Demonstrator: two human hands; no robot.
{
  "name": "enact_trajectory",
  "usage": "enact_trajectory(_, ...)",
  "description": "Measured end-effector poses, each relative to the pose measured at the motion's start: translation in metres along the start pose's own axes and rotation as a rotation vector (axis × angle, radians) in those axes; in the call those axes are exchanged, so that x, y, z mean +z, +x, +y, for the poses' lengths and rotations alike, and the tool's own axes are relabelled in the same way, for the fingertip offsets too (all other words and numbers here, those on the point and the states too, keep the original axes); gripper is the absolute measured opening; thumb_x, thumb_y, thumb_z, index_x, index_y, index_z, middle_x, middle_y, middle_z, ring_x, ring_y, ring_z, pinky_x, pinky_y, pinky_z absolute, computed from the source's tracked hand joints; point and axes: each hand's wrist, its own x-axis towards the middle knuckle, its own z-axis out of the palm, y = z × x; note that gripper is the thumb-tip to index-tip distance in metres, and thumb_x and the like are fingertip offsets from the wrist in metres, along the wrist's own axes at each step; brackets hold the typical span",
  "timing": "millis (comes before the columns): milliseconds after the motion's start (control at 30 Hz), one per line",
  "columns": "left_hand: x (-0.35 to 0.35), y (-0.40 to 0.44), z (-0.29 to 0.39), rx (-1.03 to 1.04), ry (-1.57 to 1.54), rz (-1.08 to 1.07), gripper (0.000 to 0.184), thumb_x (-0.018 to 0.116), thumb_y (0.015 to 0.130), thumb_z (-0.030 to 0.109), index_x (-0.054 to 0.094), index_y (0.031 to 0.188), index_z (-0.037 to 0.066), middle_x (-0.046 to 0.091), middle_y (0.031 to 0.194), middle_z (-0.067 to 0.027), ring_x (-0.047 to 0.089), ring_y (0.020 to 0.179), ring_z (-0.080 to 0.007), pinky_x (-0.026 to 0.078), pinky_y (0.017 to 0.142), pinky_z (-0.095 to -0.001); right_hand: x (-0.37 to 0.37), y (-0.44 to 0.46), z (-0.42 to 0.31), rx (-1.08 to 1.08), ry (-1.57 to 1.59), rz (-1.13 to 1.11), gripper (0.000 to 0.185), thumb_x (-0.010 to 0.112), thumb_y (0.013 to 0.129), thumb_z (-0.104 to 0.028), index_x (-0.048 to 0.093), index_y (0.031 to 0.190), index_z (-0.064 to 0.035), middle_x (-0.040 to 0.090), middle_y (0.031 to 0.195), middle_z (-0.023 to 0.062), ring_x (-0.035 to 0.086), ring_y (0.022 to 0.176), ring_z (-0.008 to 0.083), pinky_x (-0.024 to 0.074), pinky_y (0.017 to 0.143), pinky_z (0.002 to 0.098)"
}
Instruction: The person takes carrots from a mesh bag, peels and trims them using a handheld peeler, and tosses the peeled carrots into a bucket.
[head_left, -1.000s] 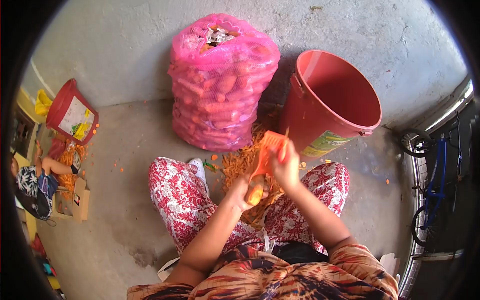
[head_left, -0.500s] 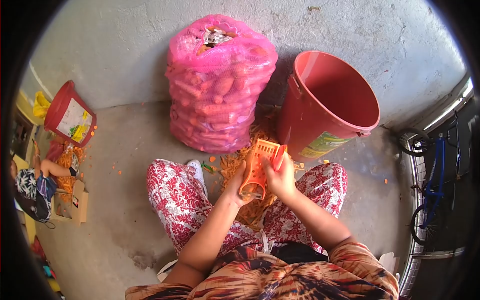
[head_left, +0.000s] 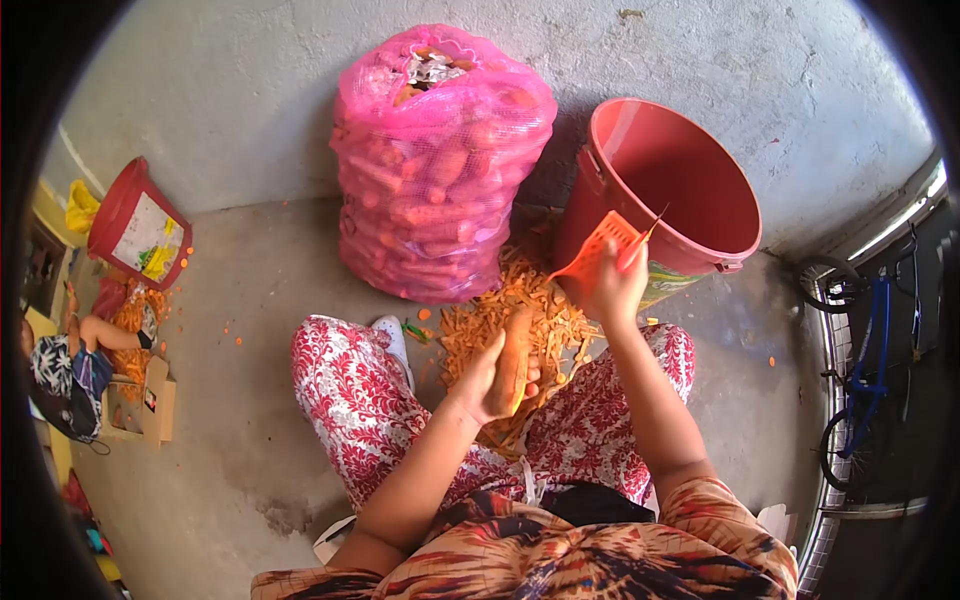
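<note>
My left hand (head_left: 488,385) is closed round a carrot (head_left: 515,355), held upright over the peelings between my legs. My right hand (head_left: 612,285) grips an orange plastic peeler (head_left: 605,245) with a perforated, grater-like body. It is raised in front of the large red bucket (head_left: 580,225). A thin, dark pointed strip sticks up beside the peeler; I cannot make out whether it is a peel or a blade. Below both hands lies a heap of orange peelings (head_left: 470,340) on the floor.
A pink mesh sack (head_left: 430,190) full of carrots stands against the wall. At the left, another person (head_left: 85,355) sits by a smaller red bucket (head_left: 130,215), peelings and a cardboard box (head_left: 157,405). A blue bicycle (head_left: 875,340) is at the right.
My right hand has moved up and right with the peeler, away from my left hand. The carrot in my left hand now shows fully; the peeler had covered it.
</note>
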Motion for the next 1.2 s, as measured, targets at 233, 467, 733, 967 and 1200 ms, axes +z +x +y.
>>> enact_trajectory(233, -0.001, 0.006, 0.011, 0.119, -0.069, -0.102, 0.044, 0.030, 0.090, 0.041, 0.045, 0.114, 0.006, 0.056, 0.102, -0.0103, 0.058, 0.086, -0.0184, 0.051, 0.070, -0.0343, 0.000, -0.083, -0.058, 0.188, 0.337, -0.478, 0.018, 0.054, 0.081, -0.006, 0.047, 0.098, -0.0011, 0.058, 0.080, 0.0079, 0.056, 0.071, 0.0134, 0.0454, 0.061, 0.0268)
enact_trajectory(467, 0.001, 0.009, 0.007, 0.103, -0.027, -0.054, 0.038, 0.038, 0.089, 0.040, 0.049, 0.107, 0.008, 0.058, 0.094, -0.0081, 0.059, 0.080, -0.0170, 0.050, 0.063, -0.0301, 0.005, -0.090, -0.044, 0.085, 0.163, -0.470, 0.012, 0.052, 0.079, -0.003, 0.046, 0.090, -0.0010, 0.057, 0.071, 0.0100, 0.055, 0.060, 0.0144, 0.0449, 0.055, 0.0288)
enact_trajectory(733, -0.002, -0.003, -0.002, -0.080, -0.082, -0.072, 0.044, 0.035, 0.088, 0.044, 0.048, 0.098, 0.003, 0.054, 0.074, -0.0096, 0.054, 0.067, -0.0226, 0.048, 0.062, -0.0378, 0.008, -0.003, 0.013, 0.049, 0.077, 0.048, 0.014, 0.054, 0.081, -0.009, 0.043, 0.082, -0.0018, 0.049, 0.057, 0.0087, 0.050, 0.048, 0.0197, 0.0412, 0.046, 0.0323)
enact_trajectory(967, -0.015, 0.009, 0.009, 0.147, -0.173, -0.130, 0.033, 0.037, 0.090, 0.031, 0.051, 0.102, 0.005, 0.061, 0.088, -0.0095, 0.061, 0.073, -0.0183, 0.052, 0.059, -0.0285, 0.000, -0.064, -0.059, 0.325, 0.426, -0.445, 0.021, 0.051, 0.082, -0.003, 0.046, 0.102, -0.0004, 0.056, 0.088, 0.0034, 0.052, 0.076, 0.0094, 0.0440, 0.066, 0.0242)
enact_trajectory(1200, 0.014, 0.003, 0.006, 0.170, -0.139, 0.130, 0.031, 0.035, 0.090, 0.030, 0.052, 0.103, 0.007, 0.061, 0.089, -0.0054, 0.061, 0.072, -0.0151, 0.052, 0.058, -0.0280, 0.009, -0.095, -0.044, 0.273, 0.439, -0.453, 0.017, 0.054, 0.080, -0.003, 0.047, 0.096, -0.0002, 0.059, 0.079, 0.0079, 0.056, 0.070, 0.0126, 0.0458, 0.061, 0.0269)
